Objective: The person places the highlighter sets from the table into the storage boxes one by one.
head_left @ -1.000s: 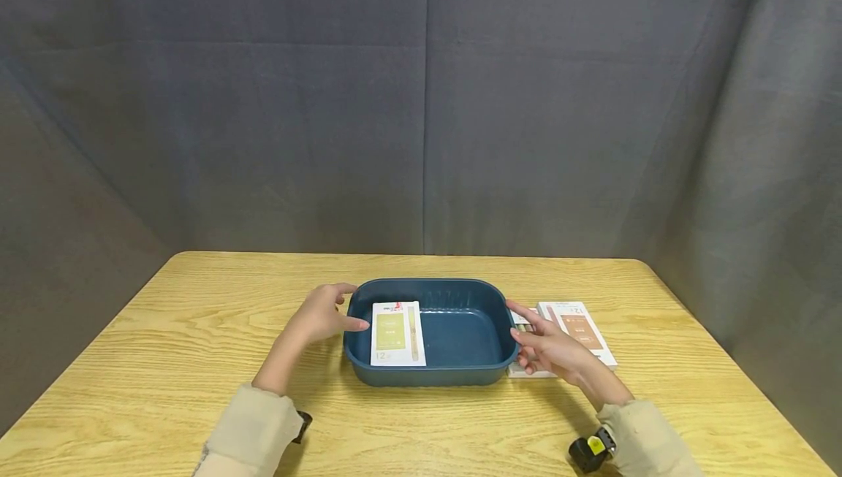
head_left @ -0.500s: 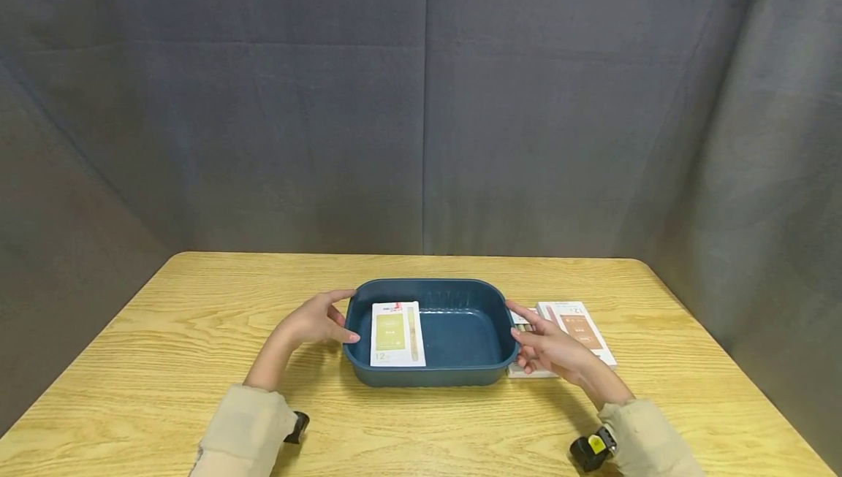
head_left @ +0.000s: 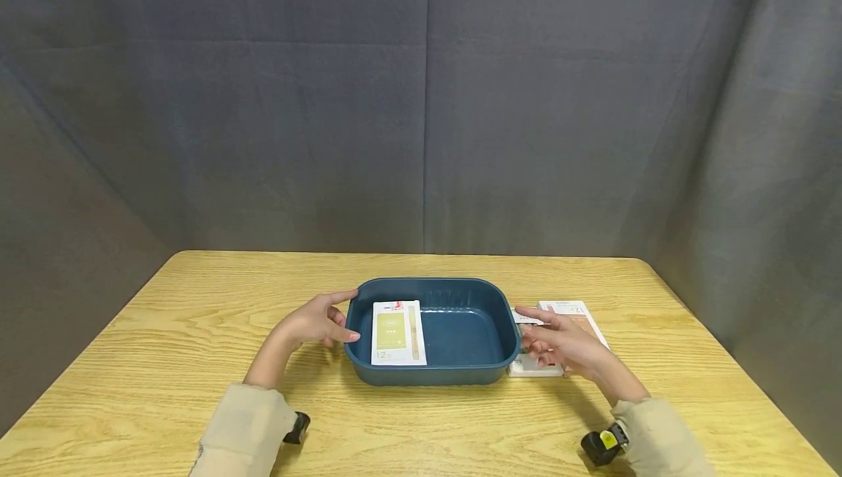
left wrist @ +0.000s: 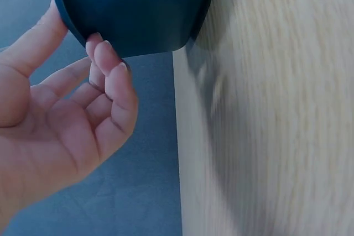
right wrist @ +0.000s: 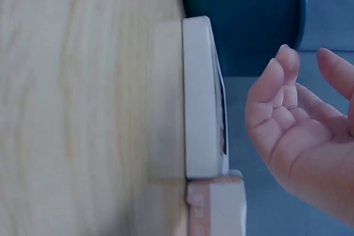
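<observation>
A dark blue plastic storage bin (head_left: 460,373) stands on the wooden table, with a flat white box with a green panel (head_left: 397,334) leaning inside its left end. My left hand (head_left: 320,320) grips the bin's left rim, thumb over the edge and the other fingers curled against the outside wall (left wrist: 138,15). On the other side, my right hand (head_left: 566,345) is just off the bin's right end, its fingers loosely bent and holding nothing. Below that hand lies a white box with a window (head_left: 526,367), partly covered by it.
A second white box, with a brown panel (head_left: 584,310), lies flat right of the windowed box, close beside it. The wooden table (head_left: 421,426) ends at a grey curtain (head_left: 421,134) behind, and curtains hang on both sides.
My left thumb has moved back from over the bin to its rim, and the index finger has met the edge. My right hand has let go of the bin and drawn right.
</observation>
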Demonstrator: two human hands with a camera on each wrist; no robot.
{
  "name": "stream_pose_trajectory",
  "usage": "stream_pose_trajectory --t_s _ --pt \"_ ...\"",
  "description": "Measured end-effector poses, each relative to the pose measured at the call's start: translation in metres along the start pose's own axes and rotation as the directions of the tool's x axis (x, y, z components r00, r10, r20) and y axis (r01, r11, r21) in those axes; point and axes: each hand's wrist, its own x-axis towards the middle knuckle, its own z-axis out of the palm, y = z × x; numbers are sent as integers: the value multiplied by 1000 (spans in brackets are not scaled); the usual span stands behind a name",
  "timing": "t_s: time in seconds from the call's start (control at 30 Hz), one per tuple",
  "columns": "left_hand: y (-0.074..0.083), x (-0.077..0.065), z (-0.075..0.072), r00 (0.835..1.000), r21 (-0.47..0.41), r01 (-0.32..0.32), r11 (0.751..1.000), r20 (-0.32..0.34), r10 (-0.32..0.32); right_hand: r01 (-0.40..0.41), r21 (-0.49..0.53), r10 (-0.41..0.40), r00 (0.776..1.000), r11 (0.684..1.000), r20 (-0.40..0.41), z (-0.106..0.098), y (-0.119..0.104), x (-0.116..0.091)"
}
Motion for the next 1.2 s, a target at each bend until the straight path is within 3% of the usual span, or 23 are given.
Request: stream_pose_trajectory --t_s 0.33,0.53,0.87,1.2 --pt "-4 1 -1 1000 -52 13 999 23 -12 56 -48 -58 998 997 -39 -24 -3 -15" --pt "-3 0 0 1000 -52 19 998 19 -18 13 -93 -21 996 996 -85 -37 -1 -26" --pt "-5 0 -1 999 -68 23 997 23 -22 13 -109 -25 993 994 -111 -54 -1 -40" --pt "-6 1 -1 999 -78 24 997 27 -21 -14 -218 -28 982 976 -188 -67 -4 -50"
